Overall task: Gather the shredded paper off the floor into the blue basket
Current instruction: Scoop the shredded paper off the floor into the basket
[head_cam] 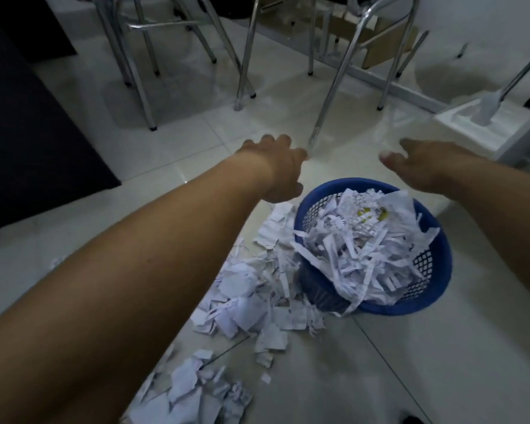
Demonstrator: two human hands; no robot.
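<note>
Left hand (276,169): palm turned away, fingertips foreshortened past the knuckles. Right hand (426,163): fingertips smeared by blur.

The left forearm covers part of the shredded paper (251,286) lying below that hand. The scraps nearest the camera run off the bottom edge.

Below the right hand, the near-left wall of the blue basket (442,261) is buried under overflowing strips. Print on the strips is too small to read. A yellow thing (377,214) among them is half buried, kind unclear.

Chair legs (246,56) beyond both hands are cut off by the top edge.

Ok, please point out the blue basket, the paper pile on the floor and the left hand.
blue basket (442,264): head view, right rim.
paper pile (245,286): head view, its middle.
left hand (277,169): head view, back of hand.
</note>
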